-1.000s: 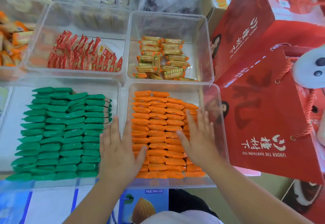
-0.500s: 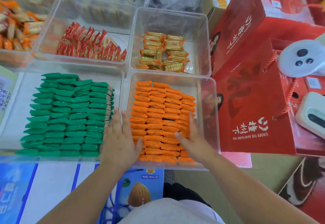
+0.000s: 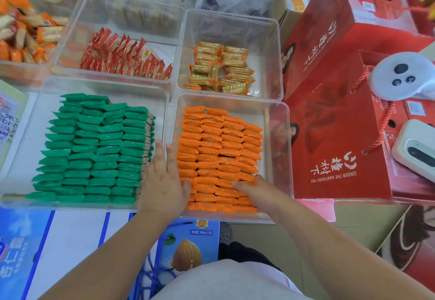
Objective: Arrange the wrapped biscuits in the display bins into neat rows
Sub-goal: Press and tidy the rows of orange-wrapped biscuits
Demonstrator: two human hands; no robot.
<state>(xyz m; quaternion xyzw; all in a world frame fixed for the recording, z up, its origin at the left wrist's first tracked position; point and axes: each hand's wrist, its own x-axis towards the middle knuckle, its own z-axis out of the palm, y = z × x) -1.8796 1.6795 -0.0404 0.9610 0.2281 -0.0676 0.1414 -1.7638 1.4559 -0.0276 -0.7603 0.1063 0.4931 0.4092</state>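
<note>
Orange wrapped biscuits (image 3: 219, 149) are packed in rows in the near right clear bin (image 3: 277, 146). The left hand (image 3: 162, 182) is laid flat along their left edge. The right hand (image 3: 256, 189) is rested with fingers extended on their near right corner. Green biscuits (image 3: 94, 149) are stacked in the left bin (image 3: 28, 135).

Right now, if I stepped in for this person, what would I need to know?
Left hand lies flat against the left edge of the orange biscuits; right hand presses flat on their near right corner. Neither grips anything.
Orange and green biscuits sit in neat rows in the front bins.
Left to do: the gold packs in the back right bin lie jumbled; the red packs lean unevenly.
</note>
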